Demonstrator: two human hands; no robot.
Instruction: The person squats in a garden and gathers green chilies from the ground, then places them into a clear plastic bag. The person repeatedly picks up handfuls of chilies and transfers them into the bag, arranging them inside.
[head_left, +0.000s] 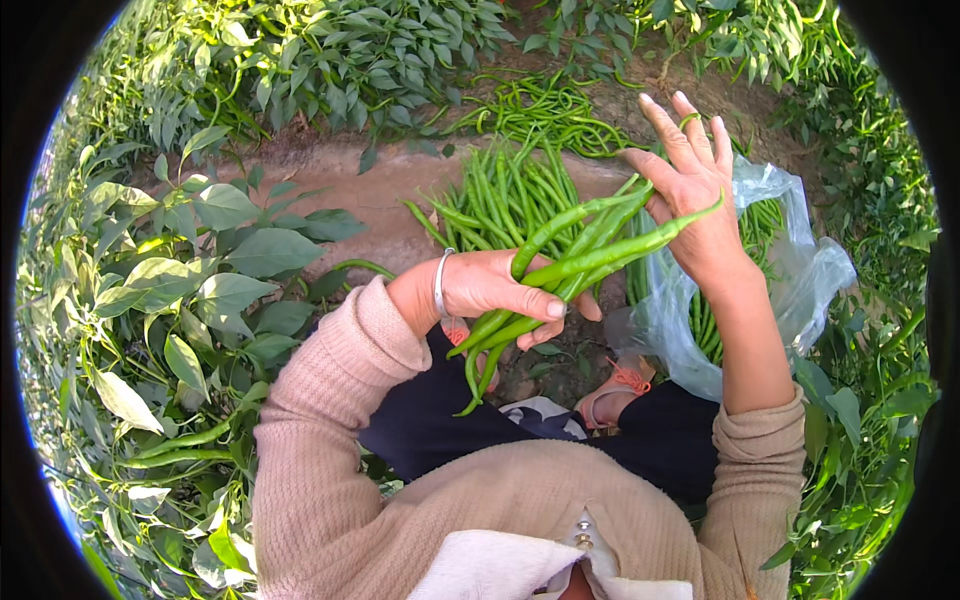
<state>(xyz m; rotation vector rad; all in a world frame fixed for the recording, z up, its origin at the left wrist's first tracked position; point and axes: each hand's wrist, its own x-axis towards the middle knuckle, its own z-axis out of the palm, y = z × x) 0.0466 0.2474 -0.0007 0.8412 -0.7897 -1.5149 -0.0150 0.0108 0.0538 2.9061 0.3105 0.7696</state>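
Observation:
My left hand (487, 289), with a silver bangle at the wrist, grips a small bunch of long green chili peppers (577, 262). Their upper ends point toward my right hand (694, 187), which is raised with its fingers spread. A small green curl shows at those fingers; whether it is held or lies behind cannot be told. Beyond the bunch lies a heap of straight green chili peppers (510, 191). Farther off, a looser pile of thin, curly green peppers (547, 112) rests on the soil. A clear plastic bag (675, 322) with green peppers in it stands under my right forearm.
Leafy pepper plants (255, 255) crowd the left side, some bearing hanging green peppers (180, 454). More pepper plants (862, 397) border the right, and others grow at the far side. Bare brown soil (360, 176) runs between them. My shoes with orange laces (626, 379) are near the bag.

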